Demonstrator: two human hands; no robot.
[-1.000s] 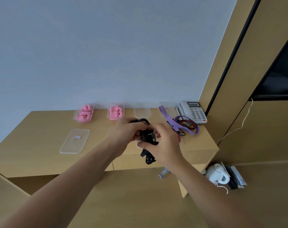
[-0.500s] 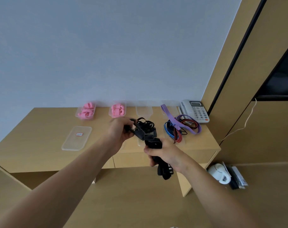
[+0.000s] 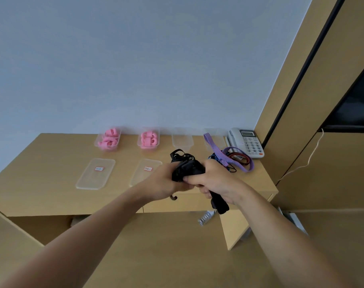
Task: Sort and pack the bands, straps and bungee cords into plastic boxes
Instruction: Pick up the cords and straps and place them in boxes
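Black strap bundle (image 3: 187, 168) is being gripped above the desk's (image 3: 41, 163) front edge — left hand (image 3: 164, 183) and right hand (image 3: 216, 179) both closing on it, one end hanging below the right. Behind: two boxes (image 3: 108, 140) holding pink bands (image 3: 148, 138), two lids (image 3: 95, 173) lying flat, purple strap (image 3: 220, 154) beside a phone (image 3: 246, 142).

A single head-worn wide-angle view is given, aimed forward and slightly down across the desk (image 3: 41, 183) toward the wall; the hands (image 3: 162, 181) are seen close, mid-frame.
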